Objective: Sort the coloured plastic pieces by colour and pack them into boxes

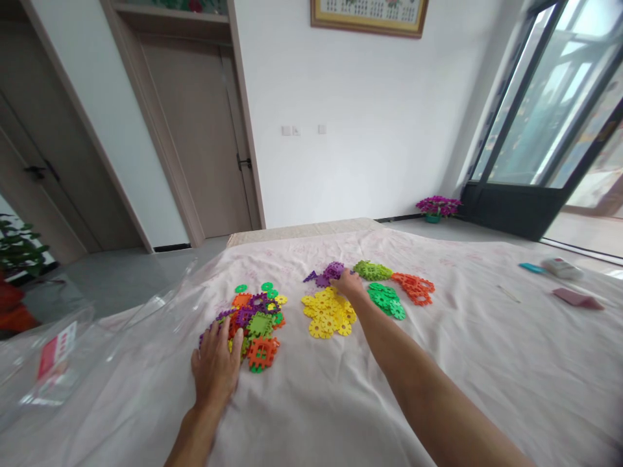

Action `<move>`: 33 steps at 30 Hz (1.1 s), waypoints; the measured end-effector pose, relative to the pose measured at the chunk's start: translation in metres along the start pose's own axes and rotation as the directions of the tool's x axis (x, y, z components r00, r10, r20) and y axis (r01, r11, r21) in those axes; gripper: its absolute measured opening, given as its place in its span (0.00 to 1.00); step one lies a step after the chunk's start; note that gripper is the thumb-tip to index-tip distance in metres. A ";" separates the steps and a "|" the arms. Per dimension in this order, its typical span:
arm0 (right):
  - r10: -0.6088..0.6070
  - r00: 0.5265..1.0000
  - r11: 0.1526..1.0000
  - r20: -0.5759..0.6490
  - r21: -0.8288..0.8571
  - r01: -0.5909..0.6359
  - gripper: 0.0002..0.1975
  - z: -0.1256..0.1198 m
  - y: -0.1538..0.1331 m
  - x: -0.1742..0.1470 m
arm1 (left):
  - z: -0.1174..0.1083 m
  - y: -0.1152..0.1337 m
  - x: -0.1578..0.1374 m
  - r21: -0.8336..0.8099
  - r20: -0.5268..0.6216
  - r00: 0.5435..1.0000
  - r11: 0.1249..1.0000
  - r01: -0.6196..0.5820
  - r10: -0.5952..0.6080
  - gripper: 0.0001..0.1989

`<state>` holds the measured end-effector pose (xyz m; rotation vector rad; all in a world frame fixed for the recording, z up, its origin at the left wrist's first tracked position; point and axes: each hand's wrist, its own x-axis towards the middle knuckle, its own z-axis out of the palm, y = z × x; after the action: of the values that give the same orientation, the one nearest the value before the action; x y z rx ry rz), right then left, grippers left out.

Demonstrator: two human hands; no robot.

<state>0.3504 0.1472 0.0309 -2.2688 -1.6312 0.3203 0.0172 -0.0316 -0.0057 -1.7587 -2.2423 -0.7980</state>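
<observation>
My left hand (217,360) rests with fingers spread on the near left edge of a mixed pile of plastic interlocking pieces (261,324), coloured orange, purple, lime and green. Farther out, my right hand (348,285) reaches to a small heap of purple interlocking pieces (333,270), its fingers curled down on a purple piece; the fingertips are partly hidden. Just in front of that hand lies a spread of yellow flower-shaped discs (327,314). To its right are green discs (384,298), a lime heap (372,270) and orange square pieces (416,287).
A pale cloth (462,376) with wrinkles covers the table. Clear plastic packaging (58,357) with a red label lies at the left. On the right are a pink item (577,298), a white box-like item (561,268) and a blue item (531,267).
</observation>
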 end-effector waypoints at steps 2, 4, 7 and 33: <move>0.036 0.999 0.999 0.009 -0.027 -0.035 0.37 0.005 -0.003 0.006 | 0.004 -0.002 0.002 -0.008 -0.016 0.999 1.000 -0.028 0.028 0.27; 0.054 0.999 0.997 -0.005 -0.058 -0.054 0.38 0.009 -0.009 0.011 | 0.008 -0.002 0.004 -0.004 -0.037 0.998 0.999 -0.041 0.041 0.27; 0.035 0.999 0.995 -0.030 -0.095 -0.037 0.37 0.013 -0.021 0.018 | 0.012 -0.002 0.003 0.005 -0.060 0.997 0.999 -0.048 0.048 0.25; -0.799 0.592 0.570 -0.105 0.183 0.801 0.20 0.029 -0.094 -0.181 | 0.005 -0.012 0.024 -0.589 0.037 0.999 0.808 0.035 -0.016 0.22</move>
<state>0.1996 0.0073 0.0398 -1.1510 -2.2852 0.2196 -0.0001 -0.0103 -0.0028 -1.9799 -2.1790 -1.6304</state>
